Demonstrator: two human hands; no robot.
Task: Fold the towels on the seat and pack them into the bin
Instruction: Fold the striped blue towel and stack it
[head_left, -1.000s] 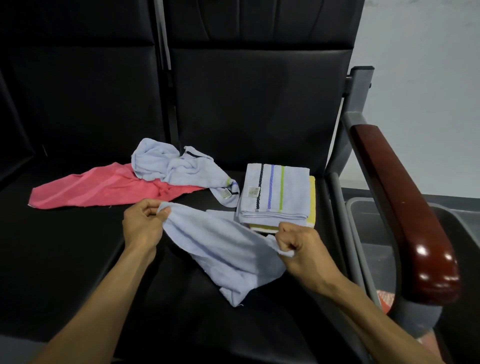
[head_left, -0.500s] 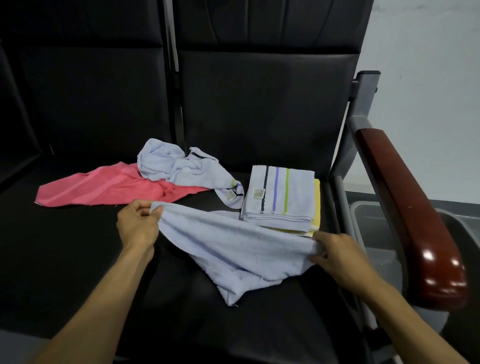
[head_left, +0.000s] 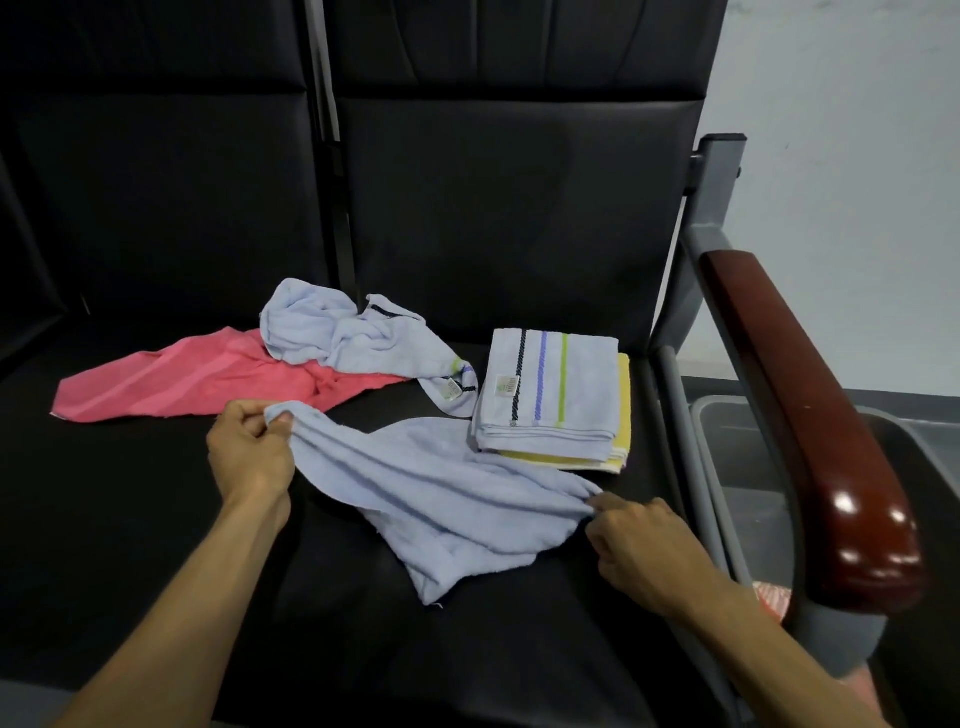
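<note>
A pale blue towel (head_left: 441, 493) is stretched across the black seat (head_left: 156, 519). My left hand (head_left: 249, 457) pinches its left corner and my right hand (head_left: 639, 551) pinches its right corner. Its lower part hangs in a loose point onto the seat. Behind it sits a folded stack: a striped pale blue towel (head_left: 550, 395) on top of a yellow towel (head_left: 621, 431). A crumpled pale blue towel (head_left: 353, 338) lies over a pink towel (head_left: 182, 379) at the back left. The grey bin (head_left: 737, 457) stands on the floor to the right, beyond the armrest.
A grey-framed armrest with a glossy dark red top (head_left: 810, 426) rises between the seat and the bin. Black seat backs (head_left: 509, 208) stand behind the towels. Something pink (head_left: 774, 597) shows low in the bin.
My right hand has slid to the right along the towel's edge to its corner. The towel is now spread wider between both hands and lies flatter on the seat.
</note>
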